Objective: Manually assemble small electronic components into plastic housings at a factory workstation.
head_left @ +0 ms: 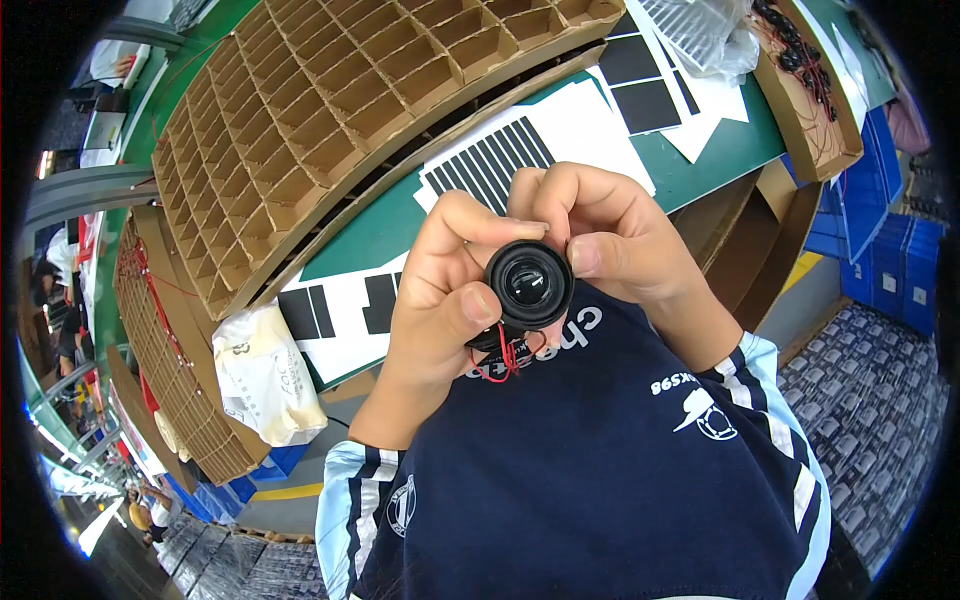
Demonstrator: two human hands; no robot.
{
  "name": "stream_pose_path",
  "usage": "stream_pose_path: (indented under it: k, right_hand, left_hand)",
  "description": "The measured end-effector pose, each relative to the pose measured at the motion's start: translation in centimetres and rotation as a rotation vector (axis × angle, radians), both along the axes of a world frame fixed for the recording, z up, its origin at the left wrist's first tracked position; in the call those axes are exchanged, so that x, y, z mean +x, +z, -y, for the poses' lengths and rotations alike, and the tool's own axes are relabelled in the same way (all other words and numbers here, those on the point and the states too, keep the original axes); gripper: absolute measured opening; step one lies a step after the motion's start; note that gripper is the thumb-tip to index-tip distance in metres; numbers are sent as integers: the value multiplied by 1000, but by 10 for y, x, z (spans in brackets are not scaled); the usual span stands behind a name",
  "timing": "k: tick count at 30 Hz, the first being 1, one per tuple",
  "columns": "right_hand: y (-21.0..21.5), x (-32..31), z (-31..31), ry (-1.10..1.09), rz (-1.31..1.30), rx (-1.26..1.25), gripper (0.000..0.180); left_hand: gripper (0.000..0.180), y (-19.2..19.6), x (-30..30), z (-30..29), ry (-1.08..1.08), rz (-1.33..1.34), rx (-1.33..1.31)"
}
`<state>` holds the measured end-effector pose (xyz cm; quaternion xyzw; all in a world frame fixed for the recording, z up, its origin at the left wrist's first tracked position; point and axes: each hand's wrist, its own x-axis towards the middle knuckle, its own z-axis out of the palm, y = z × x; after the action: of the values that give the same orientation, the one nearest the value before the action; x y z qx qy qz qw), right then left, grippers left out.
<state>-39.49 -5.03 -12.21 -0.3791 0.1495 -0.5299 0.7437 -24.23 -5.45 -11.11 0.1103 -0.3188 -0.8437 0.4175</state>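
Green table (715, 178) beyond, left hand (437, 268) and right hand (627, 232) clamp a black part (525, 282) (round, wired) between them.

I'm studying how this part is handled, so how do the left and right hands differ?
The left hand is at the left of the round black part; the right hand is at its upper right. The left hand's thumb and forefinger are spread apart; the right hand's are close together. Red wires hang nearer the left hand than the right hand. Both are bare.
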Motion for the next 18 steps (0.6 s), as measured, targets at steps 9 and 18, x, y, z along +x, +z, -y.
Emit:
stream_pose_path:
  k: [9,18]
  right_hand:
    - [-7,10,-6,-60,186,51,9]
    - [-3,17,-8,-195,230,81,11]
  left_hand:
    - [46,2,-2,-1,-12,6,-9]
    - [43,0,-2,-1,114,41,-42]
